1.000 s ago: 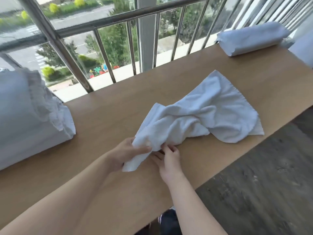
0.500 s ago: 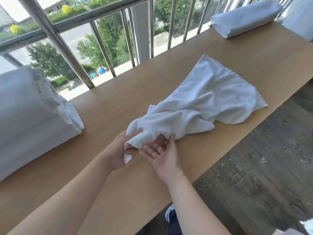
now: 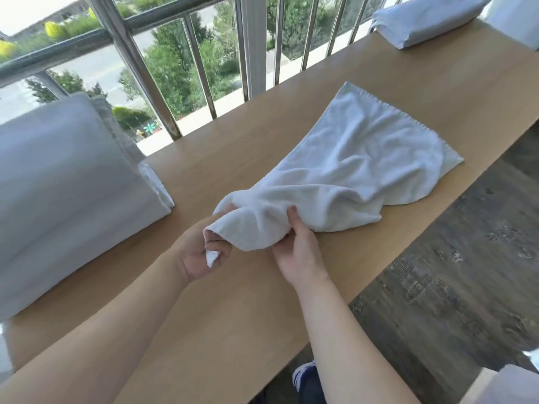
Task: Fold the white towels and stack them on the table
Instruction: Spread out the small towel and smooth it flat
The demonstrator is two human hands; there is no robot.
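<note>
Pinching the white towel (image 3: pixel 350 170) at its bunched near end, left hand (image 3: pixel 196 258) and right hand (image 3: pixel 299 253) hide fingers in cloth.

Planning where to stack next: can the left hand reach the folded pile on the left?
Probably yes. Only bare table lies between the left hand and the folded pile, which sits near it. The hand grips a corner of the crumpled towel, so it would carry or drop that first.

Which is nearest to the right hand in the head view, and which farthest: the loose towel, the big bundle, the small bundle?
1. The loose towel, held by the right hand.
2. The big bundle, on the left.
3. The small bundle, at the far right end.
</note>
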